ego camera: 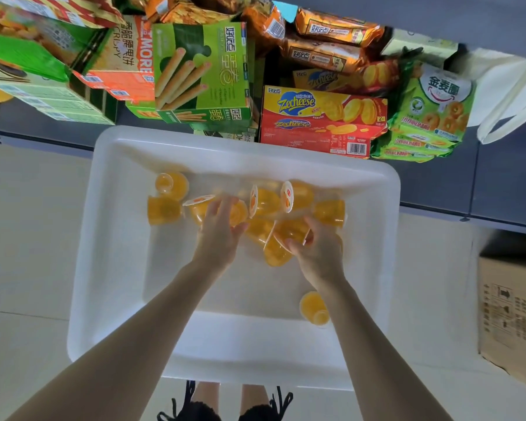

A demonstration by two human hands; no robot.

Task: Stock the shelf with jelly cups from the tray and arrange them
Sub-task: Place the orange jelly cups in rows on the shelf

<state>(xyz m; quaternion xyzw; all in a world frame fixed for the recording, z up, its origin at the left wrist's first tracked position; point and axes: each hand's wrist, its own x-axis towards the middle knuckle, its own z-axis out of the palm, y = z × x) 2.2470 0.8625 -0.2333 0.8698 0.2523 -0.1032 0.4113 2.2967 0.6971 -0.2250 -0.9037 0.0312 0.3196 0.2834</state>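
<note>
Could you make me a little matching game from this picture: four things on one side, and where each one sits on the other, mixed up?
Things:
1. tray
2. Zecheese box
3. cardboard box
4. lone jelly cup

Places:
a. at the far right edge of the picture
b. at the near end of the tray
c. on the shelf
d. in the middle, just in front of the shelf

Pairs: 1-d, 2-c, 3-a, 4-b

White tray (82, 299) on tiled floor (28, 238)

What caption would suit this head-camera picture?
Left hand and right hand each grip orange jelly cups in a white tray.
</note>
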